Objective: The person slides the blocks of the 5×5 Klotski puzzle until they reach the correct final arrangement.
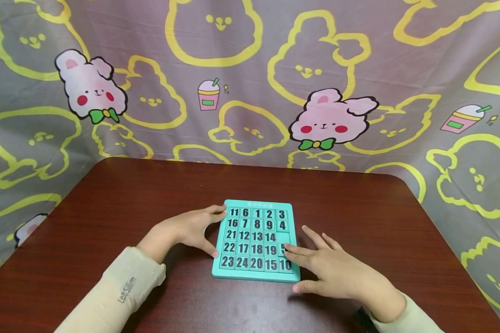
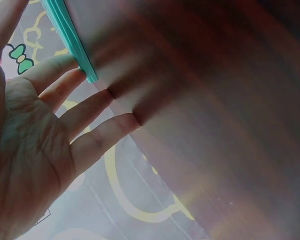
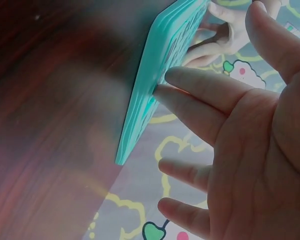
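A turquoise sliding number puzzle (image 1: 256, 276) lies flat on the table, its black-numbered tiles in rows and a bare slot (image 1: 283, 237) at the right end of the middle row. My left hand (image 1: 189, 229) steadies the puzzle's left side, with thumb near the lower corner and fingers by the upper one. In the left wrist view, the fingers (image 2: 92, 112) are extended. Two straight fingertips of my right hand (image 1: 339, 273) rest on the 5 tile (image 1: 281, 250), just below the slot, partly covering it. The right thumb is by the lower right corner.
The dark reddish-brown table (image 1: 158, 189) extends around the puzzle. Behind it and at both sides hangs a grey-pink curtain (image 1: 241, 88) printed with yellow outlines and rabbits. A small dark object (image 1: 364, 320) shows beneath the right wrist.
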A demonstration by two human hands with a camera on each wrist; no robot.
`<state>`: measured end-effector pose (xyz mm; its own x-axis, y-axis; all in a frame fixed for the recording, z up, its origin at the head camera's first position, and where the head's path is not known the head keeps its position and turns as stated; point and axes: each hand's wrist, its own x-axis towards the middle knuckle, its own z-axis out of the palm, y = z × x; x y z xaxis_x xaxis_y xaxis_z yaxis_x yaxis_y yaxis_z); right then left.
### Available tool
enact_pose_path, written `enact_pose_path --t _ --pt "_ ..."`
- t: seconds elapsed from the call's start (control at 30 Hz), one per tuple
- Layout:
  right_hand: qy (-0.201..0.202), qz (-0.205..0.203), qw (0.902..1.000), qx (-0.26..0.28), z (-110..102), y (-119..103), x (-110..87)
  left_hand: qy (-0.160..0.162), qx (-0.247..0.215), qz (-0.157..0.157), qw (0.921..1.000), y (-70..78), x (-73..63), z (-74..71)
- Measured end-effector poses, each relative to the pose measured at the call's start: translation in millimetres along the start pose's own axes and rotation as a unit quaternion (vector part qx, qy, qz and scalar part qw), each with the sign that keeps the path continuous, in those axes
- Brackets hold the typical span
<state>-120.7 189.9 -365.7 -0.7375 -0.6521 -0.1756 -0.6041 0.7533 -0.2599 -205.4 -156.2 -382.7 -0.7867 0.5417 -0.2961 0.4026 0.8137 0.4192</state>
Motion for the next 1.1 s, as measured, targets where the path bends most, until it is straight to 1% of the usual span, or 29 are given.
enact_pose_path --t 0.1,0.3,0.53,0.7,0.87,0.97,1.1 --pt "-0.005 0.005 1.0 0.006 0.1 2.5 2.2 0.0 -0.002 -0.002 1.0 0.7 -0.5 0.1" --pt "-0.007 0.011 0.9999 0.009 -0.2 8.9 8.0 0.005 -0.011 0.01 0.9999 0.2 -0.5 -0.8" --pt "-0.006 0.013 0.9997 0.019 -2.4 17.4 14.2 0.001 -0.008 0.007 0.9999 0.2 0.2 -2.0" --pt "-0.012 0.024 0.9993 0.028 -2.5 19.4 16.5 -0.003 -0.007 0.006 1.0 0.2 0.2 -1.5" --pt "-0.009 0.023 0.9995 0.021 -2.7 17.0 13.6 -0.004 -0.003 0.002 1.0 -0.2 -0.3 -0.3" --pt "0.0 0.016 0.9998 0.009 -3.6 13.8 8.7 -0.004 -0.002 -0.003 1.0 0.0 -0.1 0.4" --pt "0.014 0.001 0.9998 -0.013 -4.2 7.4 1.6 -0.004 -0.003 0.0 1.0 0.0 0.4 0.6"
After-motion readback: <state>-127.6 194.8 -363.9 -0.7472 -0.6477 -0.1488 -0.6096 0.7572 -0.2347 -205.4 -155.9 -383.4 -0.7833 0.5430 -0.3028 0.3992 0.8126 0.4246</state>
